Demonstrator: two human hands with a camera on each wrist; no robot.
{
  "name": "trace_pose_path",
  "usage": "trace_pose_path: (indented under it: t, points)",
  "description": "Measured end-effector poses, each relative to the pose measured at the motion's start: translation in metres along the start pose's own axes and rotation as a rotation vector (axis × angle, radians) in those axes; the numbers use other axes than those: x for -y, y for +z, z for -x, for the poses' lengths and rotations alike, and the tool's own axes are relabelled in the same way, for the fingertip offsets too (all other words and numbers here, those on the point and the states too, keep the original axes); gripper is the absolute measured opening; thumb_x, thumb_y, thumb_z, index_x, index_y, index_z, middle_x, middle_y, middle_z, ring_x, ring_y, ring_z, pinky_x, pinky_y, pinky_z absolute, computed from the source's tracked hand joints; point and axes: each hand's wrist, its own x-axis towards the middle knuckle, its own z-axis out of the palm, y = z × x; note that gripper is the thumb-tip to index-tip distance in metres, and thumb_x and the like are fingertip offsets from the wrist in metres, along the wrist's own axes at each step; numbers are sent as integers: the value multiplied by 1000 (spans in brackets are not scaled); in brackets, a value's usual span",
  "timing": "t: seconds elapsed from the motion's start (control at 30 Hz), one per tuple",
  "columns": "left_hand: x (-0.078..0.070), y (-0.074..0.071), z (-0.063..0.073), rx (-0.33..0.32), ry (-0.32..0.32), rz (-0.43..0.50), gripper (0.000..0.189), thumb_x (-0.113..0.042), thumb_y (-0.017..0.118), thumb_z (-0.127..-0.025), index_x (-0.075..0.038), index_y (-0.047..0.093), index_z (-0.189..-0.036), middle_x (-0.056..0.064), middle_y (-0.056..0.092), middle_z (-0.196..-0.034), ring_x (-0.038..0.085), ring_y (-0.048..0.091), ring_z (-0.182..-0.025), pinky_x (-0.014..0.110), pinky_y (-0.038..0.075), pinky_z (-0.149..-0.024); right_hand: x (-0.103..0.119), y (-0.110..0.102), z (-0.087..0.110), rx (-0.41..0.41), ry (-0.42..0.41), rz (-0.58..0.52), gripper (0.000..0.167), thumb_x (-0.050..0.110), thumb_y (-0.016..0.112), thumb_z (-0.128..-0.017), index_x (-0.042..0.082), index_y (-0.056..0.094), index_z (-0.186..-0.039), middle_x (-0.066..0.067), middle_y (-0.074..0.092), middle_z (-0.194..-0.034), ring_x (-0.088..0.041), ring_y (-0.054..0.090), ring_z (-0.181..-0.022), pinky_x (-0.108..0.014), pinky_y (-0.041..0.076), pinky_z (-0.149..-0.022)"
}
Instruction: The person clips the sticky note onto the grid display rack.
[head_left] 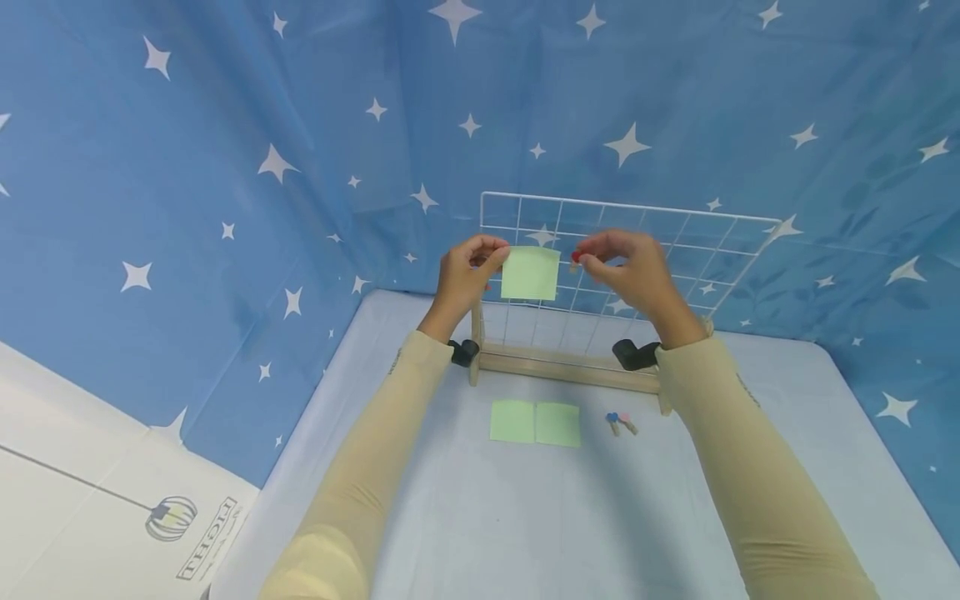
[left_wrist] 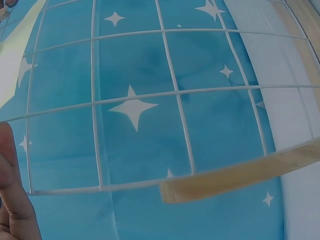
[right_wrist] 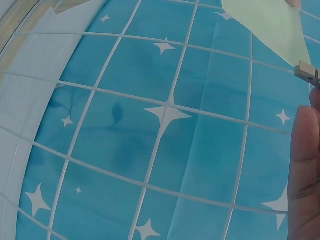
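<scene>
A green paper square (head_left: 531, 273) is up against the white wire grid (head_left: 675, 245), near its left end. My left hand (head_left: 467, 273) pinches the paper's left edge between thumb and fingers. In my right hand (head_left: 628, 265) is a small wooden clothespin (head_left: 574, 265) with a red top, pinched by the fingertips just right of the paper. The right wrist view shows the wooden clothespin (right_wrist: 307, 72) close by the corner of the green paper (right_wrist: 272, 30). Only the edge of the left hand (left_wrist: 15, 195) appears in the left wrist view.
The grid stands in a wooden base (head_left: 562, 369) on the pale table (head_left: 480, 517). Two green paper squares (head_left: 513, 422) lie side by side before it, with blue-topped (head_left: 612, 422) and pink-topped clothespins (head_left: 628, 423) to their right. A starry blue curtain (head_left: 480, 83) hangs behind.
</scene>
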Motion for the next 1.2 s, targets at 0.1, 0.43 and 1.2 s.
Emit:
trace_pose_path:
  t: [0.1, 0.43, 1.2]
  points:
    - [0, 0, -1, -1, -2, 4, 23, -30, 69, -109, -11, 77, -120, 4, 76, -107, 31, 69, -98, 39, 60, -71, 1, 2, -2, -2, 1, -2, 16, 5, 71, -104, -3, 78, -115, -23, 79, -102, -4, 64, -77, -20, 41, -55]
    - [-2, 3, -4, -28, 53, 3, 23, -29, 71, -108, -10, 78, -119, 5, 77, -103, 23, 68, -91, 41, 62, -71, 6, 9, -9, -5, 31, -29, 15, 0, 67, -102, -6, 74, -113, -24, 77, -109, -1, 66, -78, -15, 57, -67]
    - [-6, 6, -11, -141, 97, -29, 21, -26, 72, -107, -8, 79, -115, 9, 80, -102, 19, 71, -91, 29, 58, -64, 23, 17, -23, -121, -15, 25, 15, 2, 66, -103, -5, 78, -110, -20, 76, -111, -25, 63, -80, -13, 50, -59]
